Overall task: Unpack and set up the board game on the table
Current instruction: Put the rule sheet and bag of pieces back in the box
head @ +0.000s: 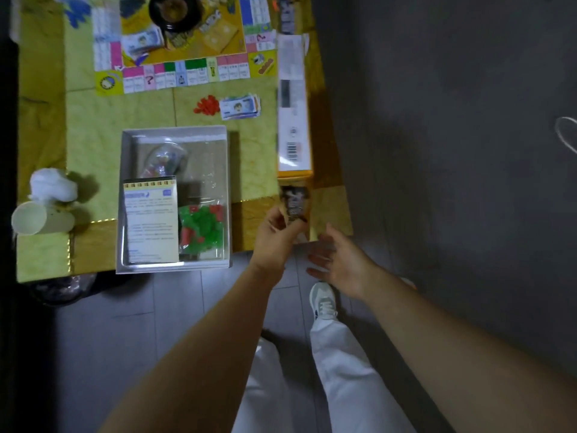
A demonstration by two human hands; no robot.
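Left grip point(271, 242): curled round the lower end of a small dark-and-pale patterned pack point(293, 203), thumb on its left side, at the near right corner of the tabletop point(93, 145).
Right grip point(343, 267): released, fingers spread and loosely bent, holding nothing, just beside the left grip and off the tabletop's near edge.
Pack: upright in the fingers, just in front of the near end of the box lid; print blurred, kind not readable.
Box lid point(293, 104): long, standing on its side along the right edge of the tabletop; white face with a barcode, orange rim at the near end.
Box tray point(175, 132): white, open, at the near edge left of the hands, lined with a clear plastic insert.
In the tray: a printed rules sheet point(151, 220) at the near left; a clear bag of green and red pieces point(203, 226) at the near right, touching the sheet; a second clear bag of mixed coloured bits point(165, 159) at the far side, reaching to the sheet's far edge.
Between tray and board: a heap of red pieces point(206, 104) just beside a stack of play money point(240, 107).
Game board point(187, 73): unfolded flat at the far end, carrying a round black bowl point(175, 10) and another stack of notes point(142, 42).
Left edge: a paper cup point(31, 218) on its side, crumpled white tissue point(51, 184) just behind it.
Cut off or unclear: far part of board and bowl beyond the top of the frame; bowl's contents too blurred to name; print on sheet, notes and lid illegible.
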